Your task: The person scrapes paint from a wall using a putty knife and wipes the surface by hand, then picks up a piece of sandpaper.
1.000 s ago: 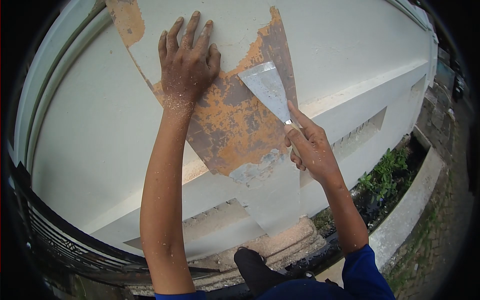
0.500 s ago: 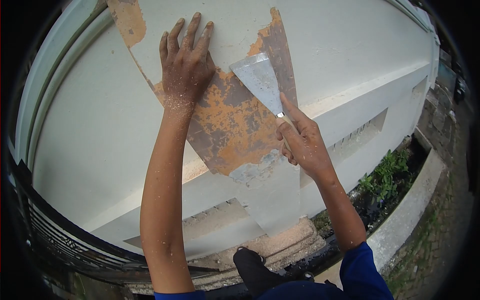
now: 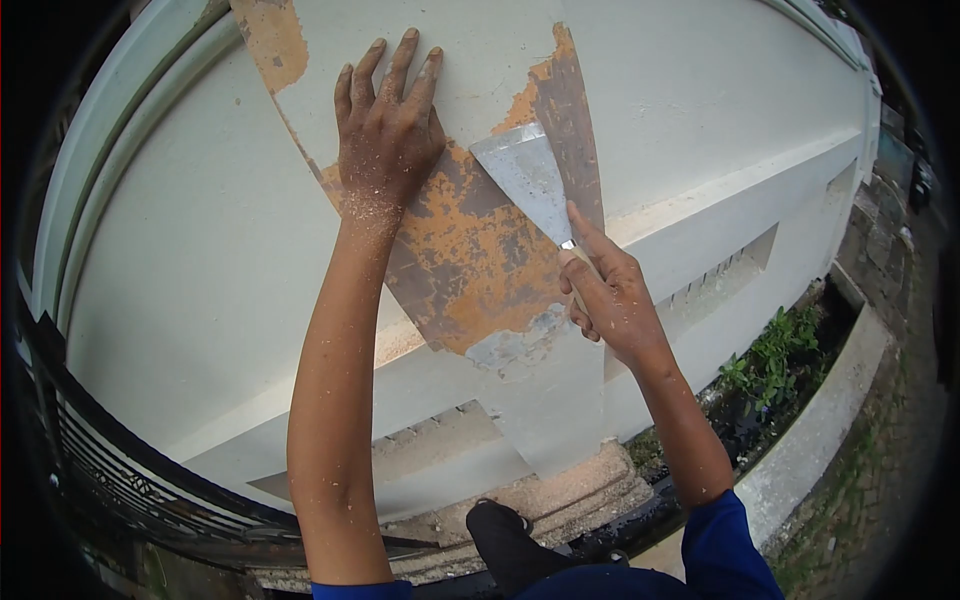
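Note:
My right hand (image 3: 615, 300) is wrapped round the handle of a paint scraper (image 3: 532, 180), its index finger stretched along the neck. The wide metal blade points up and to the left, its edge right at the border of the white paint on the wall (image 3: 690, 100). My left hand (image 3: 390, 135) lies flat against the painted wall with the fingers spread, and dusty flakes cling to its wrist. Between and below the hands is a scraped patch (image 3: 470, 245) of orange and grey-brown, with a pale grey area at its lower end.
A ledge (image 3: 740, 205) crosses the wall, with recessed slots under it. Below lies a stepped base (image 3: 590, 485) covered in flakes, near my leg (image 3: 500, 540). Green plants (image 3: 775, 360) grow in a trough at the right. A dark metal railing (image 3: 130, 470) curves along the lower left.
The wall and both hands sit slightly lower and further right in view. The scraper stays at nearly the same spot on the paint border, and the left hand keeps its place.

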A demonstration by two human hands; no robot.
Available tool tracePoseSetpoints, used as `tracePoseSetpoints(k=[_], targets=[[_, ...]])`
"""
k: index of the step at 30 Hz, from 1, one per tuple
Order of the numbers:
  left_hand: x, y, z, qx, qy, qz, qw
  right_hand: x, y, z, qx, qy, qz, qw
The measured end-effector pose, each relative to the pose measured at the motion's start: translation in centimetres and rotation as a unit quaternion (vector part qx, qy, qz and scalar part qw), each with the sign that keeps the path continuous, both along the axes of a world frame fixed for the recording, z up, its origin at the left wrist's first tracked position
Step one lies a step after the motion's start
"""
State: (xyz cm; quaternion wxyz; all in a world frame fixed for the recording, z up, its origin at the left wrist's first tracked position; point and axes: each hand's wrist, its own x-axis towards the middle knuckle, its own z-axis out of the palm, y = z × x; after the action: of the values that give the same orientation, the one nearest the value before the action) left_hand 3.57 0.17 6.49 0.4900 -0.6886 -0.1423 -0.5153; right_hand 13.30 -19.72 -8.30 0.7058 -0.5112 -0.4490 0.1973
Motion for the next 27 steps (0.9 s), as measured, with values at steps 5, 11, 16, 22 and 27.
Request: tracePoseSetpoints(k=[5,11,16,22,27], targets=[[0.0,0.0,-0.1,-0.001,0.002,-0.008,1.000,0.2,-0.2,-0.8,0.007,-0.008,0.000,1.000],[-0.1,-0.5,0.0,-0.011,-0.005,0.008,1.000,-0.7,0.1,-0.1,-0.002,0.027,0.008,1.000],[-0.5,-0.4,-0.3,-0.030,0.012,0.001,0.999,-1.3,-0.2,-0.2,-0.013,0.036,0.010,0.999],[-2.7,0.6,-1.5,-0.051,0.058,0.008,0.997,-0.9,0.0,-0.2,-0.007,0.061,0.031,0.998],[-3.3,0.6,-2.9,-0.062,-0.005,0.018,0.998,-0.9,-0.7,-0.9,-0.013,0.048,0.031,0.998]])
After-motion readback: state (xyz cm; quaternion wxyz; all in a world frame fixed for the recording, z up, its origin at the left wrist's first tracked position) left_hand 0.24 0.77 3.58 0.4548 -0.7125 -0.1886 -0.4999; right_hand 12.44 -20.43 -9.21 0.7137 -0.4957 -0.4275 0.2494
